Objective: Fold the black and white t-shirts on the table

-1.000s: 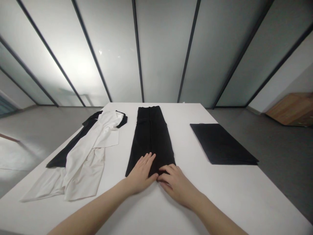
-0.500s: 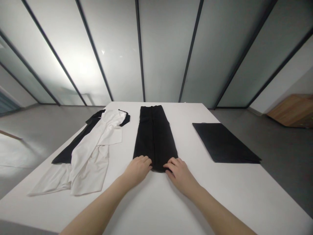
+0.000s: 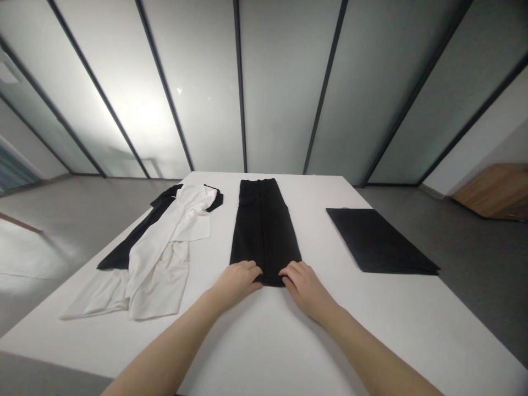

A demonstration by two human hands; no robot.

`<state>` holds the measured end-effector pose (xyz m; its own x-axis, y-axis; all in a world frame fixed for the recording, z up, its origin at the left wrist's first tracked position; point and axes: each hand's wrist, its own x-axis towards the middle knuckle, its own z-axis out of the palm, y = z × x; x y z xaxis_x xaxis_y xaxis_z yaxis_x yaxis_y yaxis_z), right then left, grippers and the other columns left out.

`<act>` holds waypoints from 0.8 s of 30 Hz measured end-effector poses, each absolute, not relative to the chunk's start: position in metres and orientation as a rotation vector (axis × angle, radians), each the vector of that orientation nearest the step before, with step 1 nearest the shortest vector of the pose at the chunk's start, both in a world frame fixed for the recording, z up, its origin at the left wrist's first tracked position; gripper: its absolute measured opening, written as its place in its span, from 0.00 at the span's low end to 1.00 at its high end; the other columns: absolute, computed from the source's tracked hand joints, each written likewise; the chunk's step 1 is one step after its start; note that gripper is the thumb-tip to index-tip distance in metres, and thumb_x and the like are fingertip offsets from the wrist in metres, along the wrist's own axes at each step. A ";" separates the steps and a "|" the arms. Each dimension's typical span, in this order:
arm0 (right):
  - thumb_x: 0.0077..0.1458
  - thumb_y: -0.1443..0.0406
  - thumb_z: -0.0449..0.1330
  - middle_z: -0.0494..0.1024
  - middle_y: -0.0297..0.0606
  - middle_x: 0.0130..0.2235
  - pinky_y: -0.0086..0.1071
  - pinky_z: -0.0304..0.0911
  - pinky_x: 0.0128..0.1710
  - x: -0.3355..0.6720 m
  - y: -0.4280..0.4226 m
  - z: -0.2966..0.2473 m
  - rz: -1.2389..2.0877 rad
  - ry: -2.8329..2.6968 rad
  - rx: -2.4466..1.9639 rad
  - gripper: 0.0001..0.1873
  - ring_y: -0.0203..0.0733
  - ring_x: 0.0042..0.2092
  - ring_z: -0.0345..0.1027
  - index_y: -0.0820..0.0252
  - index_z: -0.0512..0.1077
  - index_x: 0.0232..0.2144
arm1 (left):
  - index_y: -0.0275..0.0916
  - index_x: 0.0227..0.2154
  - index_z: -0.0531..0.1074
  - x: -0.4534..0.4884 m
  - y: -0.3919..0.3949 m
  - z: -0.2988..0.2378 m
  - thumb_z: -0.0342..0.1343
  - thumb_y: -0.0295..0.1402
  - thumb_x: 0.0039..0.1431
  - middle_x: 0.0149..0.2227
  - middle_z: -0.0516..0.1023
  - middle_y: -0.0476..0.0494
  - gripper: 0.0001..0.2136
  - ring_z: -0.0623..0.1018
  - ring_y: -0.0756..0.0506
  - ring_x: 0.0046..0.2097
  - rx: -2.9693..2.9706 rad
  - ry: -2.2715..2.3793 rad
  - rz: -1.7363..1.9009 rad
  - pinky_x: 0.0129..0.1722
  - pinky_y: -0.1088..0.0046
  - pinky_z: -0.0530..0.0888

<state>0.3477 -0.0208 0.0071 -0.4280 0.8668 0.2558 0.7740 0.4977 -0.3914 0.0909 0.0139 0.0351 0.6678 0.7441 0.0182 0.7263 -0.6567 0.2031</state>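
Observation:
A pair of black trousers (image 3: 264,225) lies lengthwise down the middle of the white table, with the waistband at the far end. At the near end, my left hand (image 3: 238,281) grips the left side of the hem, its fingers curled on top and its thumb at the edge. My right hand (image 3: 306,285) pinches the right corner of the same hem in a like way. Between the hands the near edge looks slightly lifted or turned up. The undersides of the fingertips are hidden by the cloth.
Left of the trousers, a crumpled white garment (image 3: 165,242) lies over a black garment (image 3: 132,242). A flat black folded cloth (image 3: 379,239) lies at the right edge of the white table (image 3: 256,341). Frosted glass panels (image 3: 280,88) stand behind, and a wooden piece (image 3: 495,190) is at far right.
The trousers' near edge has gone from flat to slightly turned up between my hands. Both hands keep their grip. The whole view has tilted a little.

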 end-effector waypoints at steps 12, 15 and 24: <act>0.66 0.64 0.65 0.76 0.42 0.46 0.45 0.67 0.49 0.342 -0.025 0.006 0.271 -2.364 -1.411 0.17 0.50 0.47 0.68 0.51 0.80 0.56 | 0.40 0.48 0.78 0.106 0.006 0.035 0.52 0.29 0.73 0.44 0.76 0.40 0.10 0.77 0.41 0.45 2.838 1.240 0.150 0.47 0.62 0.74; 0.67 0.65 0.63 0.77 0.41 0.45 0.44 0.67 0.48 0.342 -0.024 0.006 0.258 -2.363 -1.416 0.15 0.49 0.47 0.68 0.51 0.81 0.54 | 0.41 0.50 0.78 0.104 0.007 0.034 0.55 0.34 0.73 0.45 0.77 0.41 0.09 0.78 0.40 0.47 2.822 1.198 0.157 0.48 0.61 0.74; 0.70 0.67 0.58 0.79 0.42 0.45 0.43 0.67 0.46 0.341 -0.020 0.010 0.213 -2.399 -1.418 0.14 0.48 0.45 0.70 0.54 0.81 0.52 | 0.40 0.51 0.77 0.099 0.009 0.039 0.54 0.25 0.70 0.46 0.81 0.40 0.11 0.80 0.40 0.48 2.772 1.180 0.193 0.50 0.62 0.75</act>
<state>0.3412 -0.0205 0.0103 -0.4411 0.8709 0.2169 0.8189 0.4894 -0.2997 0.0988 0.0092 0.0387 0.6874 0.7230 0.0689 0.7074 -0.6880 0.1621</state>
